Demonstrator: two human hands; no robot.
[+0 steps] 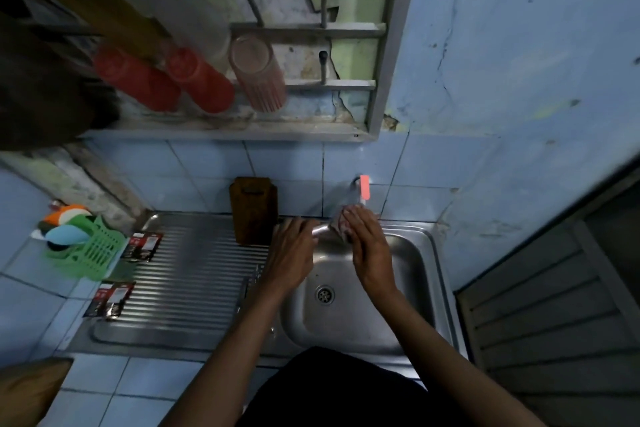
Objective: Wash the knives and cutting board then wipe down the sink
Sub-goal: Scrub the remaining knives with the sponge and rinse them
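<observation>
The work looks to be in its washing part, not near the end: the left hand (290, 253) holds a knife (323, 227) by its handle over the sink (429, 253), fingers curled round the handle as far as I can see, and the metal blade points to the right under the tap (362, 188). The right hand (367, 246) has its fingers straight and pressed together, and it presses a pale pink cloth or sponge (343, 222) against the blade (which of the two it is, the blur does not let me tell). Both forearms reach forward from the lower edge of the view, and the two hands meet at the far rim of the basin. The cutting board (254, 210) stands upright against the tiled wall at the back of the ribbed draining board (194, 270), just beside the left hand; I cannot tell if it is washed already. Two knife packagings (142, 246) lie on the left of the draining board, near a green basket (93, 250) on the tabletop. I judge the wiping of the sink is not yet begun.
</observation>
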